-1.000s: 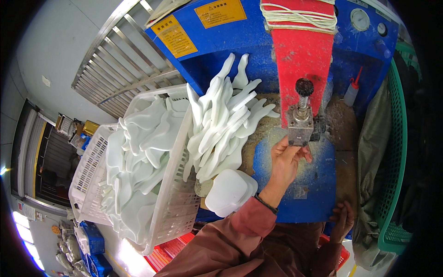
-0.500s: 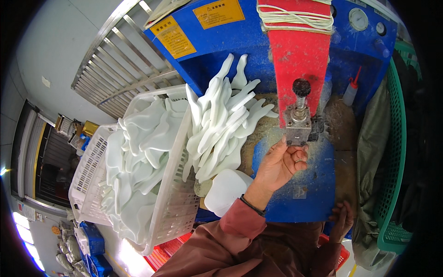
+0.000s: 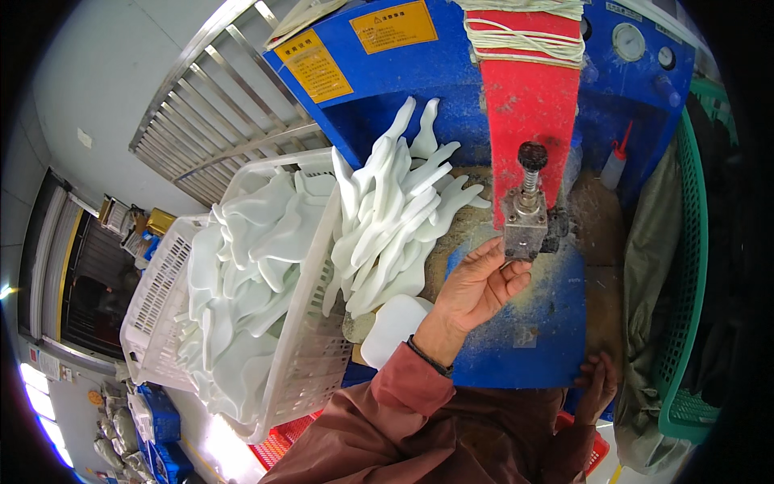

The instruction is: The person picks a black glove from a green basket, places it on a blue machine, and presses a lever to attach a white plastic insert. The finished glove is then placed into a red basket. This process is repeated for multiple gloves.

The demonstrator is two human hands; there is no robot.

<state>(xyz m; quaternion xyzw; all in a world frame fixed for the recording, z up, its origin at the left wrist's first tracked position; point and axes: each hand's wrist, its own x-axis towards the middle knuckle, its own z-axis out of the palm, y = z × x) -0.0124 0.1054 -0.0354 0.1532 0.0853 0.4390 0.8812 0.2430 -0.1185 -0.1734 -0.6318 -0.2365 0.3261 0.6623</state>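
Left grip [image 3: 481, 286], half curled, sits at the lower edge of the metal head [image 3: 526, 232] on the red arm [image 3: 528, 101]; I cannot tell whether it clamps anything. A sudden drop of the head could pinch it. Moving room lies nearward over the blue surface [image 3: 556, 323], between the white pieces [image 3: 391, 218] and the right grip [image 3: 597, 383], its hold unclear.

The long-sleeved garment [image 3: 413, 381] is reddish-brown, and 1 dark band [image 3: 429, 356] circles the wrist [image 3: 439, 337] of the left hand [image 3: 477, 289].

Two yellow labels [image 3: 314, 68], warning triangle [image 3: 377, 20], on blue machine [image 3: 455, 66]
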